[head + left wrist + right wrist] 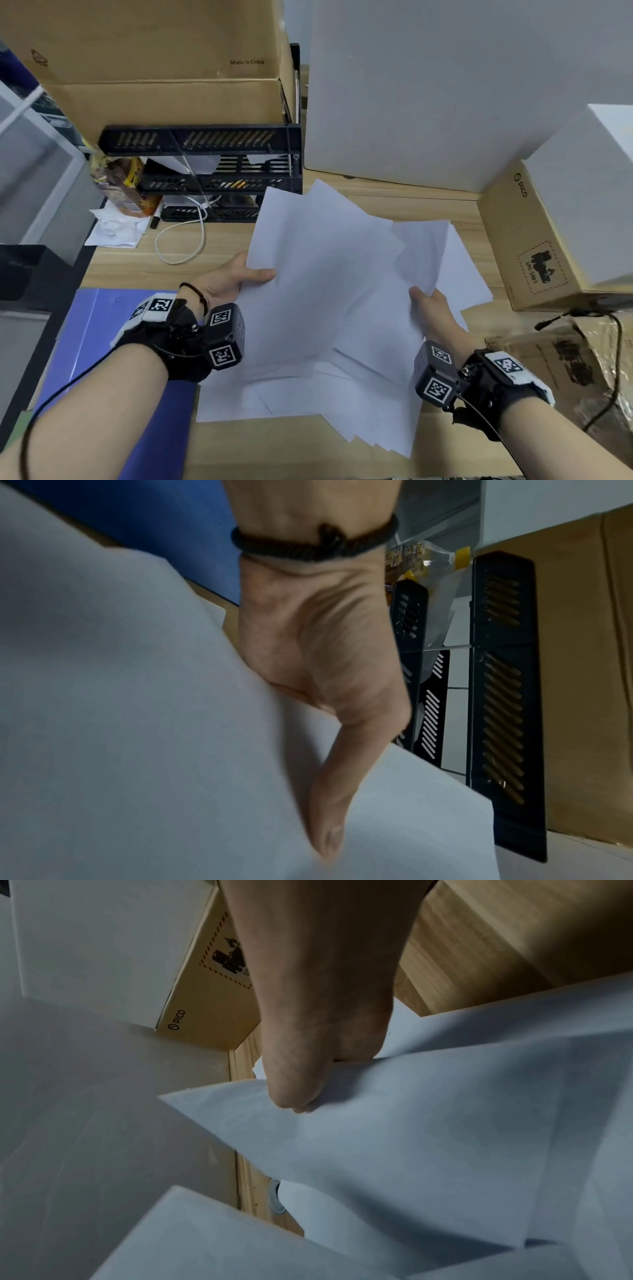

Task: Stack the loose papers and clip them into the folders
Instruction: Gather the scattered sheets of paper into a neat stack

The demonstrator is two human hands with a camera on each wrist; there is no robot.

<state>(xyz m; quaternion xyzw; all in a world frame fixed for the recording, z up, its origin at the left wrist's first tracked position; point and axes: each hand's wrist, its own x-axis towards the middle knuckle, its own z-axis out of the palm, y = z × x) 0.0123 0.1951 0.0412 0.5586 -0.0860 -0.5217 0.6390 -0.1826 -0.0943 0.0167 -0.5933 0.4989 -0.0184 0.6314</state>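
Note:
Several loose white papers (325,291) are fanned untidily between my two hands above the wooden desk (137,260). My left hand (236,277) grips their left edge, thumb on top and fingers hidden beneath; the left wrist view shows that thumb (329,818) pressed flat on the papers (137,723). My right hand (428,301) pinches the right side of the sheets, and the right wrist view shows it (304,1085) closed on the papers (411,1137). More sheets (291,401) lie on the desk under them. A blue folder (113,342) lies flat at the left, partly under my left forearm.
A black tiered letter tray (212,171) stands behind the papers under a large cardboard box (154,61). A big white box (428,102) fills the back right. A brown PICO carton (527,246) and a wrapped parcel (565,359) crowd the right. A white cable (181,240) loops at the left.

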